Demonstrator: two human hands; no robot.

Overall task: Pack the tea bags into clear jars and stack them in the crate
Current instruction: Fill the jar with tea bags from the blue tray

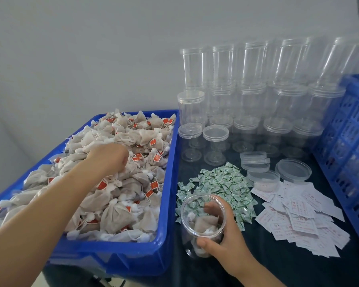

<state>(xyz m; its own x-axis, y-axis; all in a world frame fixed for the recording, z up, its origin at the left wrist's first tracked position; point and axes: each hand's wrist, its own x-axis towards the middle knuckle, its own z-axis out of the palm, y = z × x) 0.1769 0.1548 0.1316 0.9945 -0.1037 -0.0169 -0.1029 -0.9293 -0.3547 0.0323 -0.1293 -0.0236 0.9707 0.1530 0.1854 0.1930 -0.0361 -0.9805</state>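
Tea bags [120,162] fill the blue bin [168,183] at lower left of the frame, heaped to its rim. Left hand [110,156] is curled down into the heap, apparently gathering bags. Right hand [222,235] grips an open jar [202,224] at lower centre on the desk [278,266], holding only a few bags. Empty jars [247,96] stack at upper right; the crate [352,141] at right edge looks unfilled, so nearly everything remains.
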